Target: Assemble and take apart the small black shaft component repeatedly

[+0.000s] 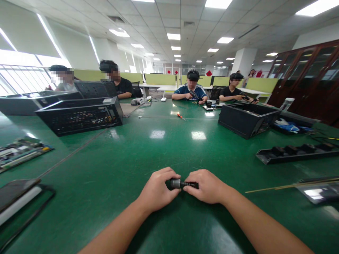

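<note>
the person's left hand [160,187] has its thumb and fingertips closed around the wide grey end of a short, dark, stepped metal-looking cylinder [182,183]; the right hand [208,187] is pinched on its narrow black end, so the piece lies level between the two hands, near the close edge of a glossy green tabletop [132,151]; whether it touches that surface i cannot tell; out to the right lie thin yellowish rods [272,187] and, beyond them, a long black tray with dark blocks [296,154]; out to the left are a dark flat panel with a pale edge [18,197], a black cable [39,213] and a green-and-grey circuit board [23,151]; farther ahead a small red-handled screwdriver [180,116] lies alone, between a black box-shaped computer case [84,118] on the left and an open-topped black metal case [247,120] on the right; past these, a person in a blue shirt [189,91] sits holding a dark tool [194,94]
</note>
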`<state>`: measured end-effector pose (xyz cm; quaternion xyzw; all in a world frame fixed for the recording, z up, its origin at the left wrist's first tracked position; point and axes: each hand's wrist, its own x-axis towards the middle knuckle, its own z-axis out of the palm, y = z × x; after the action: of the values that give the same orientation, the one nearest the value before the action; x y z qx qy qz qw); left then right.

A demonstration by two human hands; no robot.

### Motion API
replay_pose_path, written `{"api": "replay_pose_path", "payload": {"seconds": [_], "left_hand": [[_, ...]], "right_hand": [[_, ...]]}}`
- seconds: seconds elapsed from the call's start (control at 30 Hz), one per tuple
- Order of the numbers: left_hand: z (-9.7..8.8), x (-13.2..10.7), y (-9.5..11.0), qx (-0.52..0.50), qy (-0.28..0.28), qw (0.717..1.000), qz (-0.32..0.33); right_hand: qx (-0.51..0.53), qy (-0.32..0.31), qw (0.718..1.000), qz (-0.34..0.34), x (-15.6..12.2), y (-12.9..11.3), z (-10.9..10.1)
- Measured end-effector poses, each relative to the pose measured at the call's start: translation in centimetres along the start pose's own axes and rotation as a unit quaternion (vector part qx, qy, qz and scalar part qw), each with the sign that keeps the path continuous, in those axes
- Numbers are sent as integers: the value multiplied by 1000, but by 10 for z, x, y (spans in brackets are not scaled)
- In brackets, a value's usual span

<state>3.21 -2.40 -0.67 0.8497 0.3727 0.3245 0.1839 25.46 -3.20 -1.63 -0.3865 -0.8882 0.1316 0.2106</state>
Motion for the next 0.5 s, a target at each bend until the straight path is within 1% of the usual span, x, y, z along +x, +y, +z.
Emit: {"api": "replay_pose_path", "payload": {"seconds": [0.5], "left_hand": [[0,0,-2,-2,-6,1000,-3]], "right_hand": [[1,-1,1000,1,-1,0,-2]]}}
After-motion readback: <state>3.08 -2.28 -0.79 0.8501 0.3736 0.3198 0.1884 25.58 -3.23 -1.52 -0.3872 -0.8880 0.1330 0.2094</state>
